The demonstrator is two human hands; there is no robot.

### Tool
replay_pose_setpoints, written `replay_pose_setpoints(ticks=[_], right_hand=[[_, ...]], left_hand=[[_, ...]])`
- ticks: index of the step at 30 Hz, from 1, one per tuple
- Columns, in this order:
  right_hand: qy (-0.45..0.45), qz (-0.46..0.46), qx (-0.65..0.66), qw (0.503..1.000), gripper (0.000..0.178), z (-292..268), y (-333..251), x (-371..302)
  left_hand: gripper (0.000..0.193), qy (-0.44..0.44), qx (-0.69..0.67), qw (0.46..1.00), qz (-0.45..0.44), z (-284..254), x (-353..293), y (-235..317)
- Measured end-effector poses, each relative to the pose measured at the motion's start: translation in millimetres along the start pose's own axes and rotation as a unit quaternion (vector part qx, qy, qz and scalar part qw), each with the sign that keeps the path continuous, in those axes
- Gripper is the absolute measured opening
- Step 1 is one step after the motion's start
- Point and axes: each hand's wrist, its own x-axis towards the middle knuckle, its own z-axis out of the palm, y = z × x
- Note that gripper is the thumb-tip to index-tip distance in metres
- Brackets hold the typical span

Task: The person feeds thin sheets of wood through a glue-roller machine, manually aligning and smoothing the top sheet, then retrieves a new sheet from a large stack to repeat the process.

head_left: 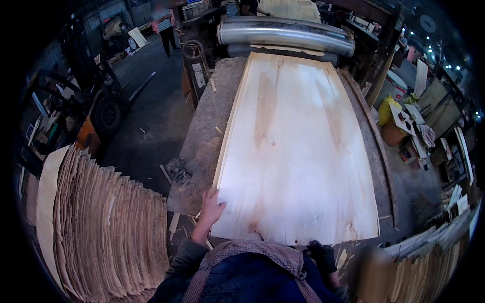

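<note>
A long, pale wood veneer sheet with brownish streaks lies before me on a bed. Another layer shows along its left edge. My bare left hand is at the near left corner, thumb over the top face and fingers at the edge, closed on it. By the near edge, right of my body, is my right hand in a dark glove; its fingers are too dark to make out. The sheet's far end reaches a large shiny metal roller.
Tall stacks of veneer stand at my left and right. A forklift is parked at the far left. Wood scraps and a dark clump lie on the bed. One person stands far left, another behind the roller.
</note>
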Motion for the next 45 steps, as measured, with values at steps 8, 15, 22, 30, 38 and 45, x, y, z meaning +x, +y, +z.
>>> replay_pose_setpoints(ticks=[8, 15, 22, 30, 38, 45], right_hand=[[0.02, -0.167, -0.24, 0.956, 0.014, -7.5, -67.8, 16.6], [0.004, -0.014, 0.391, 0.92, 0.016, 3.0, -63.8, 175.8], [-0.086, -0.079, 0.476, 0.872, 0.022, 12.1, -102.8, 286.1], [-0.156, 0.042, 0.42, 0.893, 0.039, 41.1, -47.5, 197.0], [-0.196, 0.166, 0.376, 0.89, 0.046, 39.2, -43.7, 48.8], [-0.199, 0.232, 0.459, 0.834, 0.036, 16.3, -17.1, 14.7]], left_hand=[[0.05, -0.012, -0.228, 0.973, 0.016, -11.1, 14.3, 15.5], [0.054, -0.003, -0.158, 0.987, -0.033, 5.8, 13.9, 4.1], [0.068, -0.003, -0.091, 0.992, -0.087, 13.1, -1.2, 10.0], [0.069, -0.056, -0.214, 0.971, -0.091, -9.0, -1.0, 15.8], [0.055, -0.043, -0.468, 0.883, 0.012, -34.3, 3.5, 46.7], [0.055, -0.073, -0.557, 0.827, 0.018, -75.6, -1.0, 86.6]])
